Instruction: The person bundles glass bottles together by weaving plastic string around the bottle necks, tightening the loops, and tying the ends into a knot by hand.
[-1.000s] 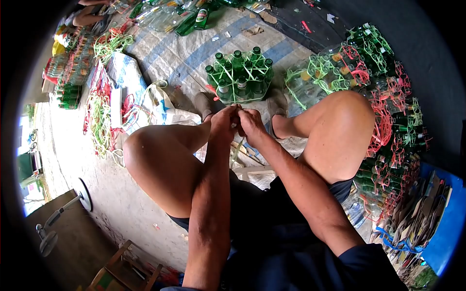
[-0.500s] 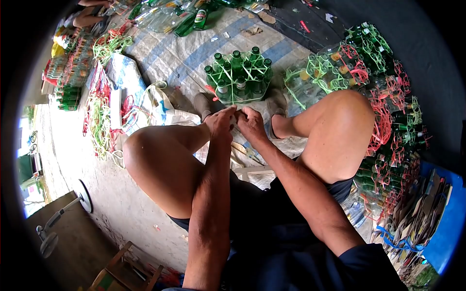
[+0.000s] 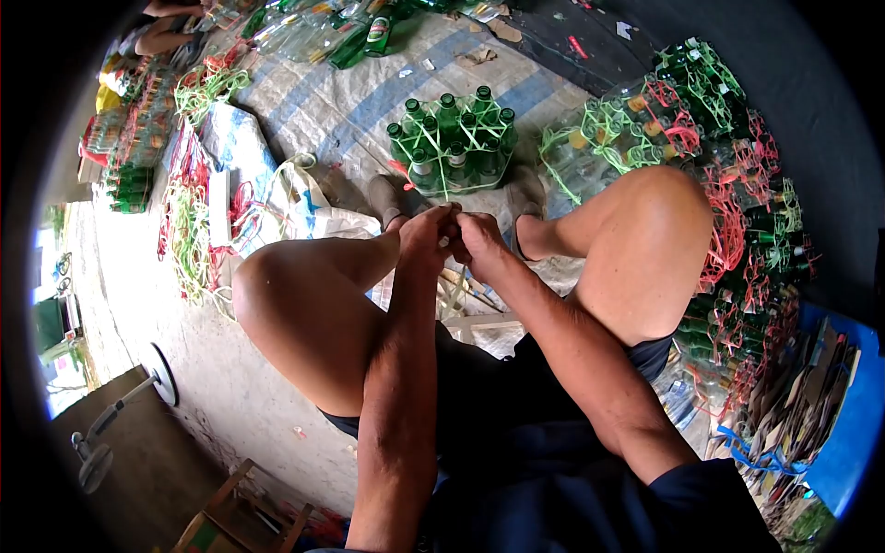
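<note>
Between my feet stands a bundle of green glass bottles, upright and bound together with pale green plastic string. A strand of the string runs from the bundle's near side to my fingertips. My left hand is closed in a pinch on that strand, just short of the bottles. Right against it, my right hand is also closed, its fingers curled round the string. The fingertips of the two hands meet, which hides most of the strand between them.
Tied bundles of bottles are packed along the right. Loose bottles lie at the top on a striped sheet. Green and red string hangs at left. Another person's leg shows top left. A fan stands lower left.
My hands have shifted slightly and the right has turned, its fingers now curled closer against the left. The bundle stays in place.
</note>
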`<state>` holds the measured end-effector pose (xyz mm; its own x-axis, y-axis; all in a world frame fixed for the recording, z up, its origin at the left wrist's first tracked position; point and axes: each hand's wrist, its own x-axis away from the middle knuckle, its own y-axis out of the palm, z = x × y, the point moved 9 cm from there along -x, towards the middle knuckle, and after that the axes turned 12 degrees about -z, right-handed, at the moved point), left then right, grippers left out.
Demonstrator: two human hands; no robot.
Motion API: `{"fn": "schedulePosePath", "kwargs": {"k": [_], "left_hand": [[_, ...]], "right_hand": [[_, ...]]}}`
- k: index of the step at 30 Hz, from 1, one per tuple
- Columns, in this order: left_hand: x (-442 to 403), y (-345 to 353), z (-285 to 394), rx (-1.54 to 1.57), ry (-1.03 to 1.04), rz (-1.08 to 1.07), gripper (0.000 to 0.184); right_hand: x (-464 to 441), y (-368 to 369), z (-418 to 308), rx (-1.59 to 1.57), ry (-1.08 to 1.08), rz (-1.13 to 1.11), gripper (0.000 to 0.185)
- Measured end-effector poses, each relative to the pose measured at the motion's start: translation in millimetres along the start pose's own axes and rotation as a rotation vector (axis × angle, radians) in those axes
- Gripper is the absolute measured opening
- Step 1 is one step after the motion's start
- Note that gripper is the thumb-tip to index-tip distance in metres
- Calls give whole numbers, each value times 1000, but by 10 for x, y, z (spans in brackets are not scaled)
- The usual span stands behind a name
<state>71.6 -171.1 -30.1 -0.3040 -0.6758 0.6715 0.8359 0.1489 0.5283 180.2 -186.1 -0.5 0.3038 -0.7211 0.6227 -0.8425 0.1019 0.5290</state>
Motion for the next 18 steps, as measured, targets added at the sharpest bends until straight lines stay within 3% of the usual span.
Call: {"fn": "schedulePosePath", "kwargs": {"k": [4,7,8,18], "left_hand": [[96,-11,32,-8,12,145,17],[71,-54,35,-33,12,135,16],[5,-135,-3,-29,10,114,17],[31,-58,-33,1,1,71,19]], "right_hand": [[-24,-71,-103,320,-165,-5,28],[-97,-199,-166,673,-442,224,30],[-173,-249,-131,659,-520,209,27],[45,-36,-355,859,-487,203,27]]}}
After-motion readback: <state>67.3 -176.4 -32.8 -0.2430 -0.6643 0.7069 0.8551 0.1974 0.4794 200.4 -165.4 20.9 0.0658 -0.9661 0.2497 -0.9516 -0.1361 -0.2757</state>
